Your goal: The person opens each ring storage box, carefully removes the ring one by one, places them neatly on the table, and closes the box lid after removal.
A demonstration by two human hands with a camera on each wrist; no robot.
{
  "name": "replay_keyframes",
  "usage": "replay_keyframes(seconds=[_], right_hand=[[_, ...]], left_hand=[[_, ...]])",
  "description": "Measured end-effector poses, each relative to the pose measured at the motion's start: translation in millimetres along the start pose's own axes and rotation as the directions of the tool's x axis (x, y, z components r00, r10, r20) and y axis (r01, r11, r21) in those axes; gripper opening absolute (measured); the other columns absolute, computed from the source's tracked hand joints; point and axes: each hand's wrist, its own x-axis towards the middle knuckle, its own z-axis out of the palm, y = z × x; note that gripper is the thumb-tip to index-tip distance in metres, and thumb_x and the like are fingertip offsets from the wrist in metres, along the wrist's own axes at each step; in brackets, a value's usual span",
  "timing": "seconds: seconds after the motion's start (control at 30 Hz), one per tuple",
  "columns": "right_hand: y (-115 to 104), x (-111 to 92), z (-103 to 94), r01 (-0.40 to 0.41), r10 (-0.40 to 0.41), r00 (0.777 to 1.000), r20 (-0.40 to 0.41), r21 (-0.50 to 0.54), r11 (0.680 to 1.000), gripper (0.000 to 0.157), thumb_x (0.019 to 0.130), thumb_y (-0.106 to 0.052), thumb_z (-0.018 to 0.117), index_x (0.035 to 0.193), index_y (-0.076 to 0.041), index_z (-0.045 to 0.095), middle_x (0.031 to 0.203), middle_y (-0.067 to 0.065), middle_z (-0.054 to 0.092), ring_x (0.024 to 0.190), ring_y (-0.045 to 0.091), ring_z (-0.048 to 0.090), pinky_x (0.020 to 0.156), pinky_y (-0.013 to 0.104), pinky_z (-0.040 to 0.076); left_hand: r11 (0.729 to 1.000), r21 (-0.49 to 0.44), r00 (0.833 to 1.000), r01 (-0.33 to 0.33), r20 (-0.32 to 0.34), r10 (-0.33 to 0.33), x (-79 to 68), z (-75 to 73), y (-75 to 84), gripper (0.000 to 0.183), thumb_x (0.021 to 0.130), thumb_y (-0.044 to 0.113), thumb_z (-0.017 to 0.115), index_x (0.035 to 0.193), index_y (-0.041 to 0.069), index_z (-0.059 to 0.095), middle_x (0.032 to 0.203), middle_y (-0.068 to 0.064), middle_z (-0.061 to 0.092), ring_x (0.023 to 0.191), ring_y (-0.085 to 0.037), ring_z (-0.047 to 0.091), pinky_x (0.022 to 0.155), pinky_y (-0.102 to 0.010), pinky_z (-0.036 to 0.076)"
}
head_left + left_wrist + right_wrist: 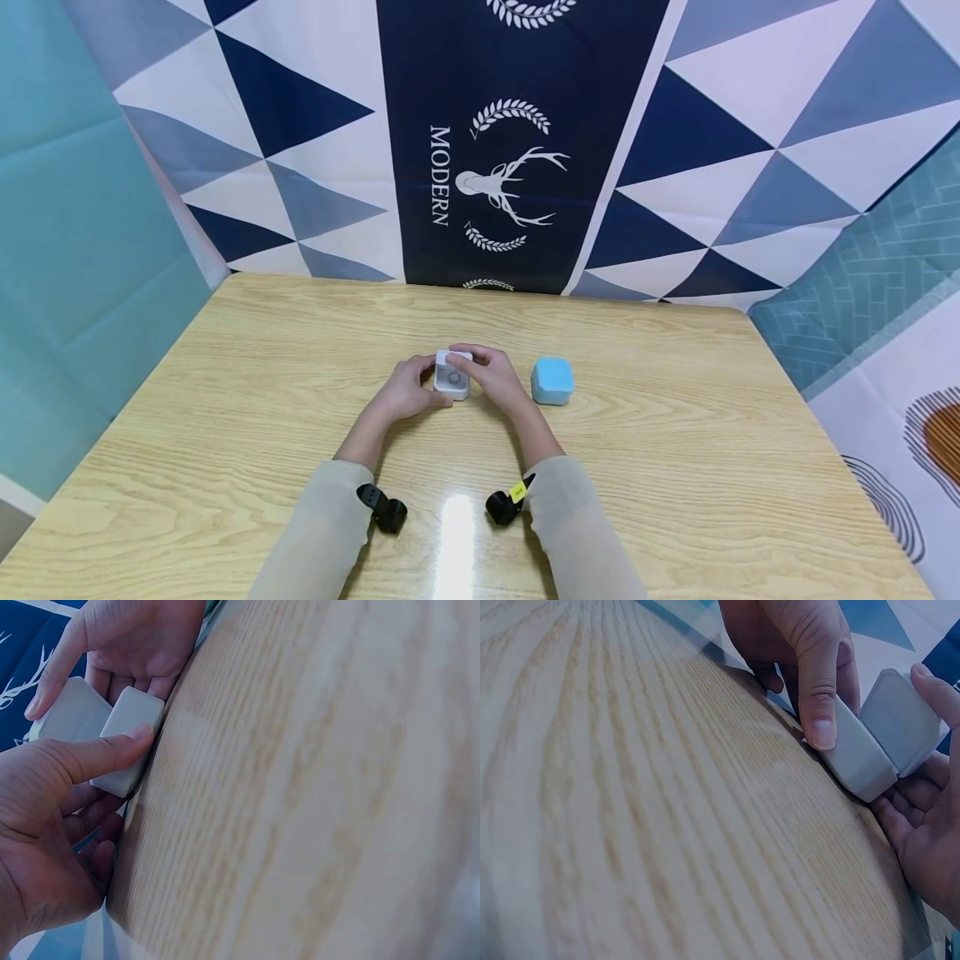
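Note:
A small white hinged box (451, 393) stands with its lid raised near the middle of the table, between both hands. A faint ring-like shape shows inside it in the head view. My left hand (406, 390) grips the lower half from the left, thumb along the near face and fingers beneath and behind. From the other side my right hand (491, 377) holds the raised lid (904, 720), its thumb at the lid's edge. The right fingers are partly hidden behind the box. In the left wrist view, the left thumb lies flat across the box base (133, 712).
A light blue rounded box (552, 382) stands closed on the wooden table (675, 467), just right of my right hand. Behind the table's far edge hangs a patterned cloth (315, 167) with triangles and a deer head. Light blue cloth (90, 208) hangs at the left.

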Motion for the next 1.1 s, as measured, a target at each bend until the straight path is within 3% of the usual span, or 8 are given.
replay_keyframes(seconds=[0.33, 1.1], right_hand=[[2.6, 0.5, 2.5, 0.026, -0.025, 0.999, -0.042, 0.010, 1.000, 0.041, 0.088, -0.035, 0.064, 0.121, -0.011, 0.063, 0.126, 0.006, 0.061, 0.123, 0.018, 0.049, 0.106, 0.040, 0.036], [0.6, 2.1, 2.7, -0.014, 0.017, 0.998, -0.062, 0.041, 0.999, 0.041, 0.087, -0.038, 0.064, 0.117, -0.011, 0.065, 0.119, 0.006, 0.065, 0.119, 0.018, 0.052, 0.106, 0.040, 0.037]], left_hand=[[1.000, -0.001, 1.000, -0.007, 0.000, 0.007, -0.5, 0.3, -0.4, 0.069, 0.075, 0.014, 0.078, 0.135, 0.002, 0.047, 0.132, -0.018, 0.052, 0.127, -0.031, 0.046, 0.107, -0.041, 0.039], [1.000, 0.005, 1.000, 0.011, -0.004, -0.011, -1.1, 0.0, 2.8, 0.072, 0.073, 0.013, 0.079, 0.136, 0.002, 0.046, 0.130, -0.017, 0.053, 0.127, -0.031, 0.046, 0.108, -0.042, 0.037]])
